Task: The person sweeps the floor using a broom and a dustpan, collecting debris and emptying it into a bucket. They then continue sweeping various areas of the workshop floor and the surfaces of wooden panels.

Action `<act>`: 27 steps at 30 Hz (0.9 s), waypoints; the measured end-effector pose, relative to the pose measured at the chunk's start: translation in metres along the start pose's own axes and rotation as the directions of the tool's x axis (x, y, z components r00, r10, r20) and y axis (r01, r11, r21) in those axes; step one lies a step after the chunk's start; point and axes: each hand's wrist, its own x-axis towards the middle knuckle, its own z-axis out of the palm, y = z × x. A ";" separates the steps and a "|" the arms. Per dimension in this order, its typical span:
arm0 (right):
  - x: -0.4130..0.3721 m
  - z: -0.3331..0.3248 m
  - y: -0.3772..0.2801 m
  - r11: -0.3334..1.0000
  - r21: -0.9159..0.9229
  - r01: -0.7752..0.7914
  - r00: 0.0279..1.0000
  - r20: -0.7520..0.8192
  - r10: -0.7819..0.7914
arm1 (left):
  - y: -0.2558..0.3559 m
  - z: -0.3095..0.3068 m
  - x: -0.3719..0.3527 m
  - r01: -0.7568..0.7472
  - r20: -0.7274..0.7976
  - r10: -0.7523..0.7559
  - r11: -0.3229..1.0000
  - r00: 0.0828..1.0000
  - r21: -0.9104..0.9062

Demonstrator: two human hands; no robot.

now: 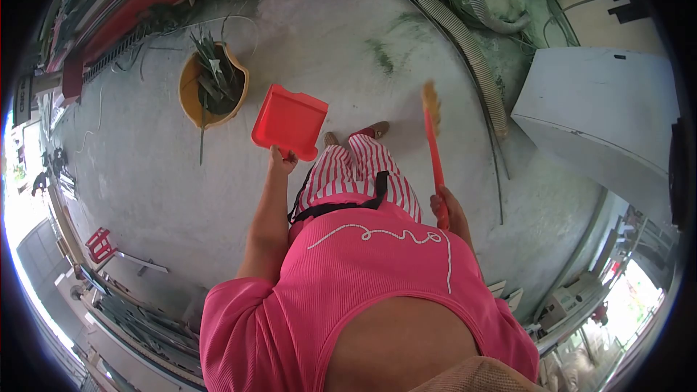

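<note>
A red dustpan (290, 120) is held out in front of me on the left, its pan facing up. My left hand (284, 160) is closed on its near edge, where the handle is mostly hidden. On the other side, my right hand (449, 208) wraps round the red handle of a hand brush (434, 147). The brush points away from me, with its tan bristles at the far end. Dustpan and brush are apart, with my legs and shoes between them.
A yellow bucket (186, 94) with dark scraps and long strips stands ahead left. Dark green debris (380, 56) marks the concrete floor. A ribbed grey hose (472, 43) and cables curve along the right, beside a white cabinet (588, 120). A red stool (100, 245) is at far left.
</note>
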 end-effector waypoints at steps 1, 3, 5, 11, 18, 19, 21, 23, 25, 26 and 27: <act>0.020 -0.012 0.002 0.996 0.072 -0.058 0.984 0.173 0.045 | 0.002 -0.001 -0.009 -0.017 0.011 0.017 1.000 1.000 0.013; 0.061 -0.018 0.006 0.942 0.273 -0.198 0.952 0.283 0.118 | 0.006 -0.013 -0.019 -0.038 0.018 0.038 0.999 0.999 0.019; 0.080 -0.006 0.003 0.831 0.438 -0.344 0.902 0.398 0.164 | 0.012 -0.034 -0.022 -0.056 0.068 0.053 0.998 0.996 0.039; 0.113 0.086 -0.010 0.712 0.517 -0.475 0.799 0.593 0.103 | 0.027 -0.109 -0.035 -0.117 0.059 0.115 0.993 0.992 0.031; 0.131 0.159 -0.055 0.755 0.475 -0.451 0.757 0.652 0.043 | 0.028 -0.146 -0.071 -0.162 -0.157 0.141 0.978 0.978 -0.132; 0.116 0.162 -0.053 0.760 0.474 -0.445 0.759 0.651 0.038 | 0.028 -0.153 -0.070 -0.152 -0.114 0.136 0.978 0.984 -0.143; 0.080 0.160 -0.037 0.892 0.362 -0.272 0.854 0.518 0.050 | 0.026 -0.159 -0.062 -0.125 -0.066 0.115 0.978 0.991 -0.165; 0.035 0.159 -0.011 0.991 0.088 0.103 0.946 0.301 -0.125 | 0.019 -0.162 -0.061 -0.143 -0.203 0.102 0.970 0.974 -0.198; 0.021 0.137 0.006 0.995 -0.058 0.080 0.958 0.281 -0.061 | 0.014 -0.160 -0.054 -0.145 -0.223 0.087 0.955 0.971 -0.258; 0.015 0.127 0.008 0.980 -0.192 0.047 0.964 0.264 0.006 | 0.011 -0.153 -0.053 -0.163 -0.246 0.087 0.938 0.965 -0.306; 0.004 0.125 0.007 0.978 -0.204 0.047 0.966 0.258 0.007 | 0.007 -0.145 -0.053 -0.156 -0.246 0.077 0.935 0.966 -0.318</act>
